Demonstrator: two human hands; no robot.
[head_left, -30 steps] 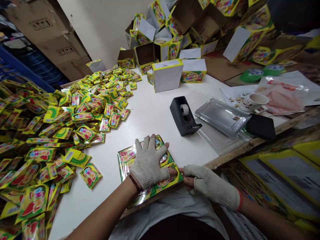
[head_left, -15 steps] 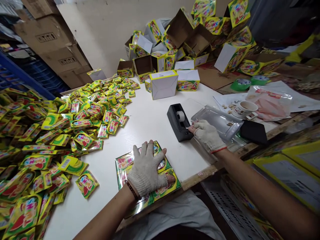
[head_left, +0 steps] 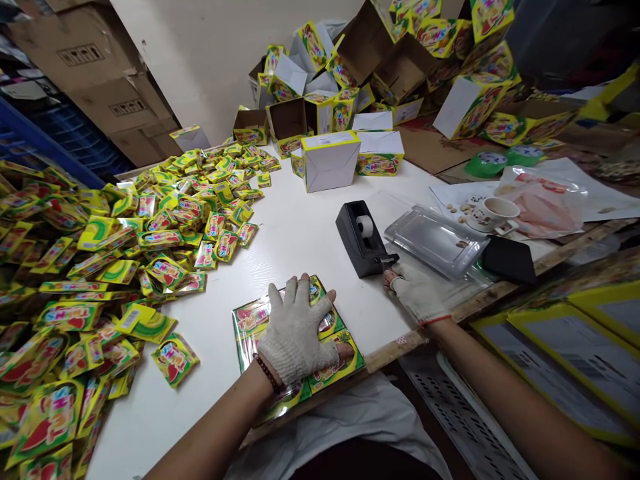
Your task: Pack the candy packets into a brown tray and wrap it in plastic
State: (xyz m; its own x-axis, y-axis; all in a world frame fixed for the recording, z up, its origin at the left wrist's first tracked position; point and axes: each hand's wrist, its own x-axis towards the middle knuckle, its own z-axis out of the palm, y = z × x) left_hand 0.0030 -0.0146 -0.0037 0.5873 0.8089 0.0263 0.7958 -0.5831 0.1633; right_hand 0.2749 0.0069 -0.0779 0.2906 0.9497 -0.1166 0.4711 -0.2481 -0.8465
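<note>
My left hand [head_left: 297,330], in a fingerless knit glove, lies flat with spread fingers on a block of yellow-green fruit-print boxes [head_left: 250,317]. The block looks shiny, as if under clear film, and sits at the table's front edge. My right hand [head_left: 417,291], gloved the same way, is closed in a pinch just off the cutter end of a black tape dispenser [head_left: 356,243]. A white-cored tape roll [head_left: 365,225] sits in the dispenser. Between my right fingertips is the tape's end, barely visible.
Small fruit-print packs [head_left: 165,270] are heaped at left. Display cartons [head_left: 330,163] stand at the back. At right lie a clear plastic tray [head_left: 435,240], a black flat object [head_left: 509,260] and a mug [head_left: 493,213]. The table's wooden edge [head_left: 395,350] runs in front.
My right hand has drawn slightly down and toward me, off the dispenser's cutter end. My left hand stays on the block. The view has shifted slightly.
</note>
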